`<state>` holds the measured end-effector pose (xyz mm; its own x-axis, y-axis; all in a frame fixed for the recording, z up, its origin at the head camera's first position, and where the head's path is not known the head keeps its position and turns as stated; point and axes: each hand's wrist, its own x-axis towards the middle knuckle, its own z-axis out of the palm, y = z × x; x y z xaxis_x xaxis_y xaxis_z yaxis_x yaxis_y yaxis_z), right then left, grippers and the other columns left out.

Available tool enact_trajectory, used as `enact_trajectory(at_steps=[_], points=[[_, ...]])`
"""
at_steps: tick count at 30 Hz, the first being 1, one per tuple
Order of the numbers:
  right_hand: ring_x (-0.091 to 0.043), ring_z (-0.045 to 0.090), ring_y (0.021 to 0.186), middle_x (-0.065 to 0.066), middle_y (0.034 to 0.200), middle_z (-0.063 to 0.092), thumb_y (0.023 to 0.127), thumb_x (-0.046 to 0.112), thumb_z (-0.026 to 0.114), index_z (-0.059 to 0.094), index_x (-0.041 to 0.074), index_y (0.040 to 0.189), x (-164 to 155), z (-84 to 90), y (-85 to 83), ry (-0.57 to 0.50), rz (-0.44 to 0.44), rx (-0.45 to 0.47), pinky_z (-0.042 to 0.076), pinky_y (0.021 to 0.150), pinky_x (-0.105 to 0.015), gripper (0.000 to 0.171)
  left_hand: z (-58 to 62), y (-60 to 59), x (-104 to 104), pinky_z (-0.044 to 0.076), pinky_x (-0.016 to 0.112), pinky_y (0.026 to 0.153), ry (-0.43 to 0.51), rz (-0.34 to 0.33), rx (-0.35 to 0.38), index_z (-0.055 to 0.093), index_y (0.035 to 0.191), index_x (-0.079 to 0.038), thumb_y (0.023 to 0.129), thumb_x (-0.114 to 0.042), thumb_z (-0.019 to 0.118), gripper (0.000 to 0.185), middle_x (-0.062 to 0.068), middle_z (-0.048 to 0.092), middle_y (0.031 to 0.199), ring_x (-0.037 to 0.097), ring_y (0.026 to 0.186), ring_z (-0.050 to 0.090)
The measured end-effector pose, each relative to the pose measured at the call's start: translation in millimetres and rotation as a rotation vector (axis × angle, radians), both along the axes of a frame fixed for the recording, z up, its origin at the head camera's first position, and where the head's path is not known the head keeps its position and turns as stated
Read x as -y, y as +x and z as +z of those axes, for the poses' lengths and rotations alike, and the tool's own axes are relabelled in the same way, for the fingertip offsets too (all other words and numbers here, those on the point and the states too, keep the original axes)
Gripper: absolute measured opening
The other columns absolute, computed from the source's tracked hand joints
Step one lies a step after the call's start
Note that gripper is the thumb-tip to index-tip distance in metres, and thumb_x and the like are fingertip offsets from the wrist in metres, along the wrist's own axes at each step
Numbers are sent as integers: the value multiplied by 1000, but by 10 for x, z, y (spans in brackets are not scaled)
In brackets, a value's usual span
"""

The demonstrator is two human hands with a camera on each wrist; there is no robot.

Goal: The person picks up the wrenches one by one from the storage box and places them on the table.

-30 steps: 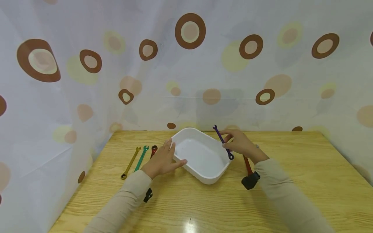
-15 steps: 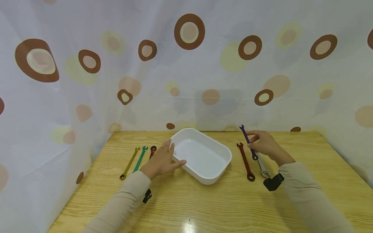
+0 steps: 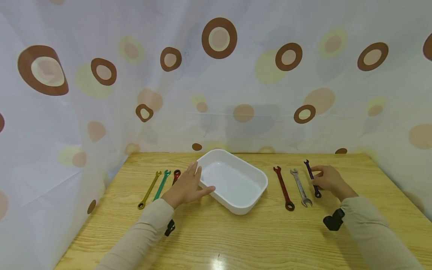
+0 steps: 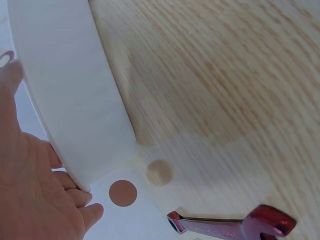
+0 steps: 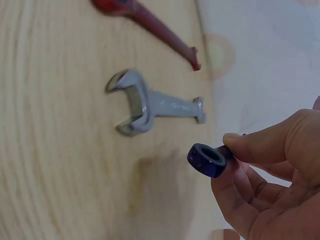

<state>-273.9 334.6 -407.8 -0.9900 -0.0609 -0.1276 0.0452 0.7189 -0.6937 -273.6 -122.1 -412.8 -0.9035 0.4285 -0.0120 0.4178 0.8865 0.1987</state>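
My right hand (image 3: 329, 180) pinches a purple combination wrench (image 3: 311, 176) between thumb and fingers, at the right of the row of wrenches. In the right wrist view its ring end (image 5: 206, 160) points toward the camera, and a shadow lies on the table below it. A silver open-end wrench (image 3: 299, 185) and a red wrench (image 3: 283, 187) lie left of it. My left hand (image 3: 187, 187) rests at the near left rim of a white plastic bin (image 3: 249, 168), fingers extended and thumb spread. The left wrist view shows those fingertips along the bin's edge.
Left of the bin lie a yellow wrench (image 3: 150, 189), a green wrench (image 3: 162, 184) and a red wrench (image 3: 176, 175), the last two partly hidden by my left arm. A patterned curtain (image 3: 216, 86) hangs behind the wooden table (image 3: 256, 240).
My right hand has carried the purple wrench from above the bin's right edge rightward, past the silver wrench, and lower toward the table. The left hand has stayed at the bin.
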Motion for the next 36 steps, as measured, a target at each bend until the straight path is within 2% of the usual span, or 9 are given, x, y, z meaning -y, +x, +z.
enact_trajectory(at_steps=[5, 10, 13, 22, 26, 30, 33, 36], points=[[-27, 63, 79, -37, 109, 54, 89, 4, 61, 37, -20, 134, -86, -137, 6, 31, -15, 24, 55, 66, -37, 57, -12, -3, 3, 15, 49, 117, -9, -6, -1, 21, 149, 7, 91, -70, 39, 98, 24, 8, 157, 36, 146, 8], [-44, 58, 93, -40, 111, 54, 87, 7, 63, 44, -19, 129, -145, -244, 2, 130, 13, -15, 52, 72, -45, 54, -11, 2, 2, 17, 50, 116, 1, -9, -1, 21, 149, 7, 91, -69, 40, 97, 24, 9, 157, 37, 146, 9], [-50, 54, 98, -40, 112, 53, 86, 7, 63, 46, -19, 127, -160, -263, 6, 159, 25, -31, 50, 74, -49, 52, -16, 4, 1, 17, 49, 116, 0, -8, 2, 21, 149, 7, 91, -69, 40, 97, 24, 8, 157, 37, 146, 8], [-45, 61, 87, -32, 103, 64, 85, 12, 66, 58, -13, 121, -178, -233, -15, 292, 6, -85, 49, 72, -55, 44, -2, -9, -2, 16, 48, 117, 1, -8, -3, 20, 149, 7, 91, -69, 39, 98, 25, 7, 157, 37, 146, 8], [-51, 57, 92, -36, 112, 59, 85, 13, 66, 58, -12, 121, -162, -226, -22, 318, -8, -85, 48, 74, -57, 45, 19, -12, -1, 16, 48, 117, -4, -9, -2, 20, 149, 8, 91, -69, 39, 97, 25, 6, 157, 38, 146, 8], [-52, 57, 90, -40, 120, 52, 85, 11, 66, 58, -13, 120, -132, -212, 6, 334, -11, -88, 50, 69, -54, 43, 22, -11, 0, 16, 48, 117, -9, -12, 7, 20, 148, 8, 92, -67, 40, 96, 25, 6, 157, 38, 146, 8], [-50, 58, 85, -41, 120, 51, 85, 10, 66, 58, -14, 119, -109, -206, 39, 345, -5, -96, 50, 64, -51, 43, 16, -7, -1, 16, 48, 116, -7, -13, 11, 20, 149, 8, 92, -67, 41, 96, 25, 6, 157, 38, 146, 8], [-51, 58, 85, -40, 119, 53, 84, 10, 66, 58, -15, 118, -96, -215, 63, 349, -6, -106, 50, 65, -52, 42, 7, -4, 1, 16, 49, 116, 2, -13, 13, 19, 149, 7, 91, -67, 41, 97, 25, 6, 157, 38, 146, 8]])
